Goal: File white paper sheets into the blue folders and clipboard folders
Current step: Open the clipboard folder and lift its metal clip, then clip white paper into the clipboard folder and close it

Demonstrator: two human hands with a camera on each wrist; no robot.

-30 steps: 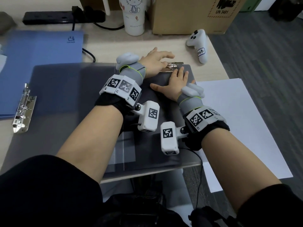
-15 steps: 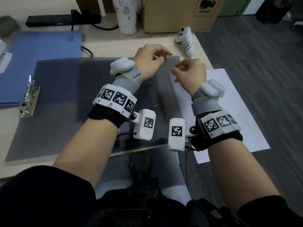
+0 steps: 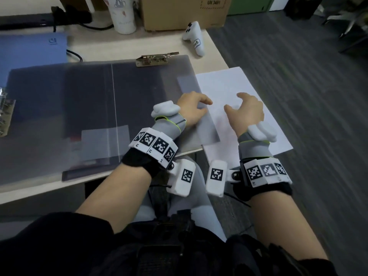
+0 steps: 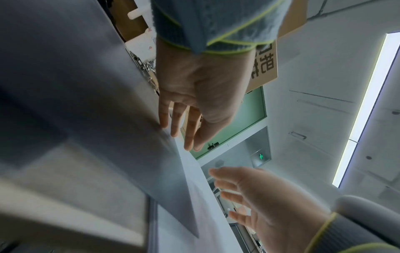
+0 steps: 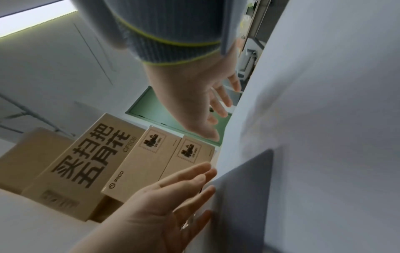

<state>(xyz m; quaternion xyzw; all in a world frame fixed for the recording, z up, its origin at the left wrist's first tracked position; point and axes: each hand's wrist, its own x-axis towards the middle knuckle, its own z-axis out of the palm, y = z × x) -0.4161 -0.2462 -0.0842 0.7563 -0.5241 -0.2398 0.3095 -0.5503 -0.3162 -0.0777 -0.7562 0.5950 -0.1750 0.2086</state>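
The head view looks steeply down from above at the tabletop (image 3: 217, 48). Both wrist views sit low and close, facing along the fingers and upward toward stacked cardboard boxes (image 5: 121, 164) and ceiling. All three share both hands and the paper sheet (image 3: 229, 86).

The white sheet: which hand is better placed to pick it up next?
Right, probably. The right hand is open directly over the sheet, while the left hand is at the clipboard folder's edge.

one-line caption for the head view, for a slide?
Both hands, left and right, reach open for the white sheet beside the clipboard folder.
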